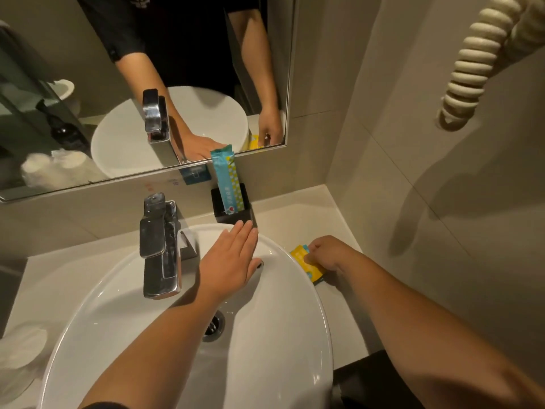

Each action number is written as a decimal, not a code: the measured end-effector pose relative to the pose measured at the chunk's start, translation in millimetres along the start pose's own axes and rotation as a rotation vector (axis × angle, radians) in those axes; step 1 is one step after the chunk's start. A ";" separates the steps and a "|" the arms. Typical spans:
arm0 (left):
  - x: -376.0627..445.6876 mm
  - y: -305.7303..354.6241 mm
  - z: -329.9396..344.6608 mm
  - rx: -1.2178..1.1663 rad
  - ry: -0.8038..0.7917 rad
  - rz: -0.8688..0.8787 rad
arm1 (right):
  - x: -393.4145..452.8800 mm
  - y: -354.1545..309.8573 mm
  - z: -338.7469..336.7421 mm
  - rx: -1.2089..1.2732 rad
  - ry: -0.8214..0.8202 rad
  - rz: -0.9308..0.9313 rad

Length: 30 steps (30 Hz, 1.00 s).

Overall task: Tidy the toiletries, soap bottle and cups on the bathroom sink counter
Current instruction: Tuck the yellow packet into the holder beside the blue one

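Observation:
A teal toiletry packet (227, 181) stands upright in a small black holder (236, 212) on the counter behind the sink. My left hand (230, 258) lies flat and empty over the far rim of the white basin (309, 290), fingertips just short of the holder. To the right of the basin, my right hand (327, 255) pinches a yellow toiletry packet (306, 265) that lies on the counter. Wrapped cups (20, 352) stand at the left edge. A dark soap bottle (63, 131) shows only in the mirror.
A chrome faucet (160, 246) rises behind the basin, left of my left hand. The mirror (88, 69) covers the back wall. A coiled cream cord (477, 63) hangs on the right wall. The beige counter (300, 219) ends at that wall.

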State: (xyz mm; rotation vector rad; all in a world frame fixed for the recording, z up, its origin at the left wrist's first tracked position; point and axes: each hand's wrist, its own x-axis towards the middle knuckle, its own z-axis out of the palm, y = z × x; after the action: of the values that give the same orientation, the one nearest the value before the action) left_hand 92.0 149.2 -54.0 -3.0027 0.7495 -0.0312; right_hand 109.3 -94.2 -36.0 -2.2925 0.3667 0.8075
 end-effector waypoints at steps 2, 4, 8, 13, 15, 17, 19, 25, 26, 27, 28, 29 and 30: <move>0.2 0.0 0.4 -0.008 0.000 0.002 | -1.3 3.4 -3.1 0.126 0.006 -0.011; 0.2 -0.3 1.3 -0.011 -0.004 -0.002 | 0.1 5.5 -8.1 0.244 0.019 -0.027; 0.5 -0.8 2.3 -0.011 -0.015 -0.003 | 2.1 -7.1 -29.7 0.441 0.068 -0.108; -1.1 -0.8 2.2 0.003 -0.011 -0.021 | 3.5 -57.4 -48.7 0.637 0.049 -0.281; -1.1 -1.5 3.2 -0.007 -0.002 -0.021 | 6.2 -82.4 -45.9 0.664 0.001 -0.345; 0.0 -2.7 5.8 -0.017 0.008 -0.017 | 11.2 -104.5 -38.2 0.669 -0.037 -0.407; 1.2 -4.0 9.7 -0.024 0.009 -0.007 | 17.9 -121.6 -28.2 0.664 -0.052 -0.455; 1.8 -5.2 18.5 -0.019 0.050 0.013 | 35.3 -146.0 -5.8 0.704 -0.053 -0.490; 1.6 -4.9 18.9 -0.015 0.059 0.015 | 36.6 -146.7 -3.6 0.709 -0.039 -0.500; 1.7 -4.8 19.3 -0.010 0.069 0.017 | 39.2 -146.6 -1.2 0.711 -0.020 -0.516; 2.0 -4.8 19.5 -0.006 0.081 0.019 | 41.0 -146.4 0.8 0.715 -0.001 -0.533; 2.1 -4.9 20.2 -0.004 0.094 0.022 | 42.6 -145.7 2.5 0.716 0.018 -0.554; 2.2 -5.0 20.8 -0.004 0.108 0.025 | 43.6 -144.9 4.0 0.720 0.030 -0.573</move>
State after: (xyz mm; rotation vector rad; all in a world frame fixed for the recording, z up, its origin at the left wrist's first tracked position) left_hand 96.9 153.4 -74.4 -3.0155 0.7975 -0.1920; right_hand 206.9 13.4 6.6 -1.5979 -0.0101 0.2751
